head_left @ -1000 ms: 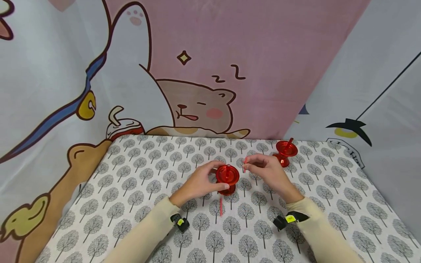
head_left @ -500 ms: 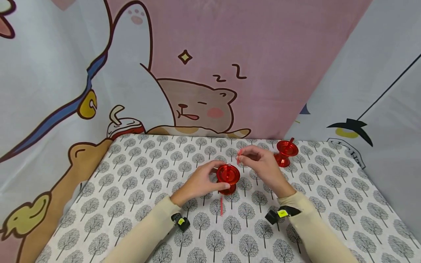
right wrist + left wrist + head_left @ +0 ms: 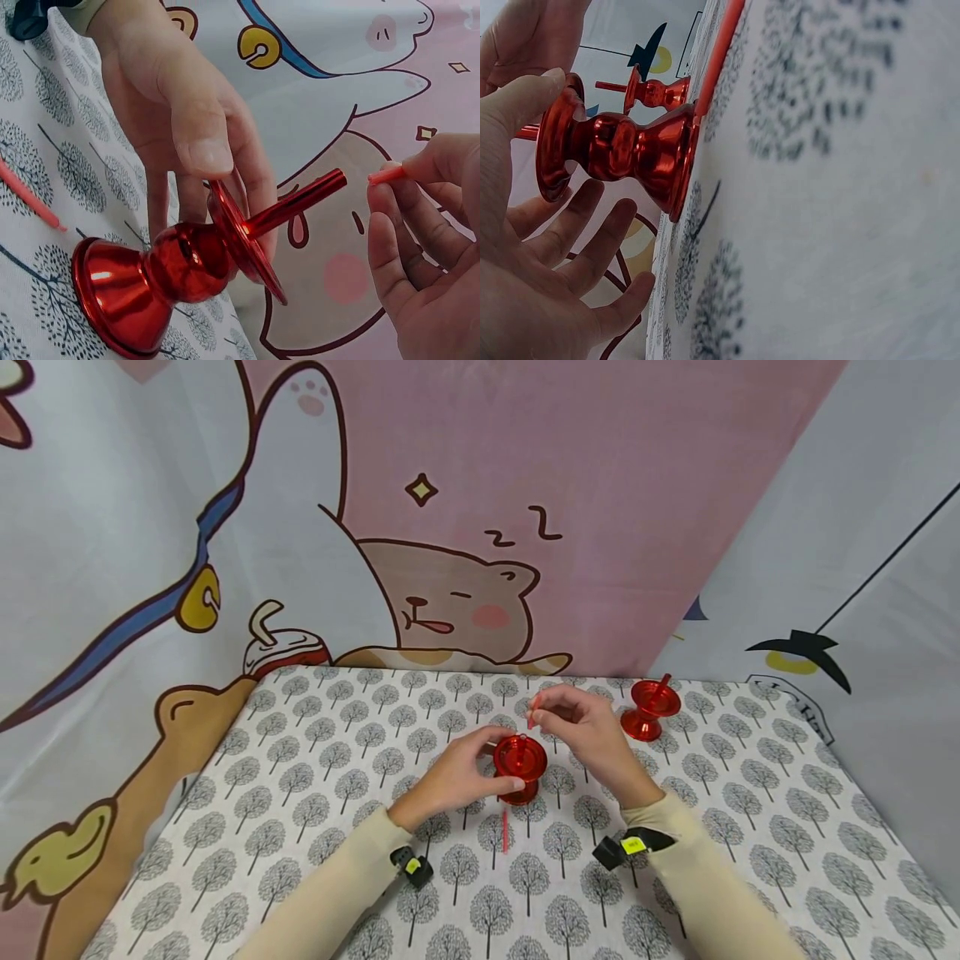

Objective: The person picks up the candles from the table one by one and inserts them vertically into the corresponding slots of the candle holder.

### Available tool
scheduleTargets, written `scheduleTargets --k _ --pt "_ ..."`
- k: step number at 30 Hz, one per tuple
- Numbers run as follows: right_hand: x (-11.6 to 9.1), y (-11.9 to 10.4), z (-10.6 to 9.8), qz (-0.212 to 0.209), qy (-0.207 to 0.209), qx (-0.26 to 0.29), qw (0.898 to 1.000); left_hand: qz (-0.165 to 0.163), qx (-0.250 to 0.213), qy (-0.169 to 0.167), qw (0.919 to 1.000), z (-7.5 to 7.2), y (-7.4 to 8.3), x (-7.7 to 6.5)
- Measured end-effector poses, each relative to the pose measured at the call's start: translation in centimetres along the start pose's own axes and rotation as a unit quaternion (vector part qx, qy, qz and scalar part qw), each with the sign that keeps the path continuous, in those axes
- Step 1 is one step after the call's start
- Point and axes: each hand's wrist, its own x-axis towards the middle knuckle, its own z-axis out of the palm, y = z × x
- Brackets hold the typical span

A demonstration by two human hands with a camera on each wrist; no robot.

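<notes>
Right hand: fingers clamped on a red stick, having swung toward ten o'clock, now above the holder at one o'clock; alignment seems nearer. Left hand: thumb and fingers grip the holder's dish. Loose stick, six o'clock; second holder, two o'clock.

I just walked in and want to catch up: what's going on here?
A person's left hand holds a shiny red, waisted, metallic-looking stand by its dish, its base on the white tree-print cloth. The right hand pinches a slim, pinkish-red stick, its tip near but not touching the stand's upright tube. A similar stick lies on the cloth nearer the person, and a matching red stand is farther back, on the right.
</notes>
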Motion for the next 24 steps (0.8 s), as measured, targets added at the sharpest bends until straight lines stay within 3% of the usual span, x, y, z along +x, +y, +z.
scheduleTargets --k 24 --pt "-0.07 0.44 0.76 -0.029 -0.002 0.011 1.000 0.009 -0.007 -0.004 0.9999 -0.02 0.00 -0.12"
